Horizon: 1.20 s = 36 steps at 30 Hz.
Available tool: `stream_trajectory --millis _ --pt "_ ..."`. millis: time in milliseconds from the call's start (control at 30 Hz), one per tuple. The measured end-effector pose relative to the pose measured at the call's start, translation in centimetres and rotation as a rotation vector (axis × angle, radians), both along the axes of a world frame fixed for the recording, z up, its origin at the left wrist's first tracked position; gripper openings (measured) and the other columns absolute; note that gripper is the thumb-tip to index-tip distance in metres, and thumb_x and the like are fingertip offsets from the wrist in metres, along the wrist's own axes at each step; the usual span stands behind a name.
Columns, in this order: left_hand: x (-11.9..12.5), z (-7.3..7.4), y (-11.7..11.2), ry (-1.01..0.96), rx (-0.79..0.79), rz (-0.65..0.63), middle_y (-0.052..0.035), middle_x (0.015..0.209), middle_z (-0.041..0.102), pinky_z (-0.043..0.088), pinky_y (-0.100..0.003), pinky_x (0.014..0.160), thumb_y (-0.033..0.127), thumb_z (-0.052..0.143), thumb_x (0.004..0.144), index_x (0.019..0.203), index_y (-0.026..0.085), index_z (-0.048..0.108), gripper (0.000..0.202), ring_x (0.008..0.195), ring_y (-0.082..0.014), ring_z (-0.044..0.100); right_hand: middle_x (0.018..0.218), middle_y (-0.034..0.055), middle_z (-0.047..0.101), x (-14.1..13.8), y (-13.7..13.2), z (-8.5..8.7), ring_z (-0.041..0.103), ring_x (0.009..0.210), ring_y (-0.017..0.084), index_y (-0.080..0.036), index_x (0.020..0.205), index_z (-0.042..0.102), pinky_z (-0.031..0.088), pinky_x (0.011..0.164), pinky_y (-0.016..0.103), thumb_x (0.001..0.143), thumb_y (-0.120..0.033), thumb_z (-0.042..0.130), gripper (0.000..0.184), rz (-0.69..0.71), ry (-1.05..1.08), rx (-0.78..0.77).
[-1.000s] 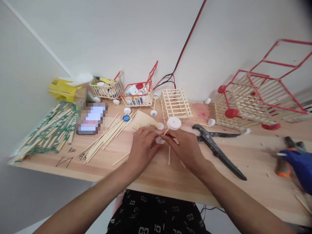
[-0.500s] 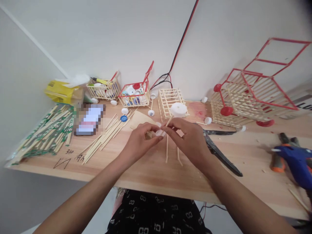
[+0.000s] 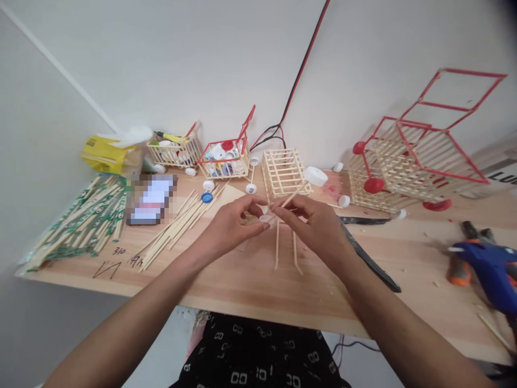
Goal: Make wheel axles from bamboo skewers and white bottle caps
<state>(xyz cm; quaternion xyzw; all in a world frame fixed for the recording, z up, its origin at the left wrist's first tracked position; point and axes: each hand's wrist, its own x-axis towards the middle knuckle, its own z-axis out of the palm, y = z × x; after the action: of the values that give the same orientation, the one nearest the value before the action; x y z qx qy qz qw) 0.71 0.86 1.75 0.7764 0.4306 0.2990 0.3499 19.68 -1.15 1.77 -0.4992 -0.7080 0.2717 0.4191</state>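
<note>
My left hand (image 3: 232, 225) and my right hand (image 3: 317, 229) meet above the middle of the wooden table (image 3: 250, 275). My right hand pinches a thin wooden stick (image 3: 293, 195) that carries a white bottle cap (image 3: 315, 175) on its far end, tilted up to the right. My left hand's fingers are closed on a small white cap (image 3: 265, 218) at the stick's near end. Two loose sticks (image 3: 285, 250) lie on the table just under my hands.
Black scissors (image 3: 369, 258) lie right of my hands. A blue glue gun (image 3: 490, 269) rests at the right edge. Stick baskets (image 3: 285, 172), a red-framed cart (image 3: 420, 156), a cap-filled basket (image 3: 224, 156), loose sticks (image 3: 177, 226), packed chopsticks (image 3: 78, 221) and a phone (image 3: 151, 198) surround them.
Both hands lifted the stick and caps off the table. The big white cap on the stick's far end swung to the right and tilted lower.
</note>
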Motion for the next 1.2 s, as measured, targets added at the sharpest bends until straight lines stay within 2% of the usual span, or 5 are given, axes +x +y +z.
stream_trajectory --millis 267,333,800,1000,1200 --pt "-0.2 0.7 0.5 0.091 0.388 -0.054 -0.0018 0.097 0.066 0.043 -0.033 0.087 0.019 0.07 0.074 0.111 0.02 0.051 0.041 0.098 -0.0187 0.059 0.094 0.0057 0.075 1.0 -0.3 -0.3 0.069 0.088 0.021 -0.021 0.096 0.073 0.055 0.076 0.036 0.086 -0.038 0.057 0.025 -0.017 0.035 -0.119" --pt "0.0 0.7 0.5 0.081 0.417 -0.064 -0.002 0.097 0.066 0.044 -0.033 0.087 0.019 0.071 0.074 0.112 0.02 0.051 0.043 0.099 -0.019 0.06 0.095 0.0069 0.075 1.1 -0.3 -0.4 0.07 0.088 0.022 -0.019 0.096 0.074 0.057 0.075 0.036 0.087 -0.038 0.057 0.027 -0.017 0.072 -0.146" --pt "0.8 -0.8 0.7 -0.312 0.183 -0.064 -0.0036 0.101 0.059 0.047 -0.032 0.088 0.022 0.068 0.08 0.118 0.023 0.046 0.044 0.095 -0.0154 0.06 0.089 0.0058 0.076 0.9 -0.5 -0.1 0.072 0.079 0.017 -0.019 0.086 0.076 0.061 0.072 0.032 0.078 -0.035 0.068 0.019 -0.026 0.441 -0.254" --pt "2.1 0.1 -0.2 -0.479 0.067 -0.062 -0.0069 0.113 0.056 0.049 -0.03 0.082 0.023 0.077 0.071 0.126 0.024 0.044 0.064 0.095 -0.0166 0.059 0.092 0.0057 0.076 1.1 -0.4 -0.4 0.071 0.083 0.016 -0.02 0.09 0.074 0.058 0.073 0.027 0.078 -0.04 0.069 0.024 0.04 0.83 -0.42" --pt "3.2 0.2 -1.2 -0.574 -0.004 -0.023 -0.007 0.113 0.056 0.049 -0.029 0.08 0.023 0.076 0.072 0.124 0.023 0.048 0.059 0.094 -0.0162 0.059 0.088 0.0025 0.076 1.1 -0.8 -0.1 0.072 0.081 0.014 -0.019 0.083 0.072 0.059 0.071 0.023 0.075 -0.031 0.074 0.015 0.063 1.176 -0.585"
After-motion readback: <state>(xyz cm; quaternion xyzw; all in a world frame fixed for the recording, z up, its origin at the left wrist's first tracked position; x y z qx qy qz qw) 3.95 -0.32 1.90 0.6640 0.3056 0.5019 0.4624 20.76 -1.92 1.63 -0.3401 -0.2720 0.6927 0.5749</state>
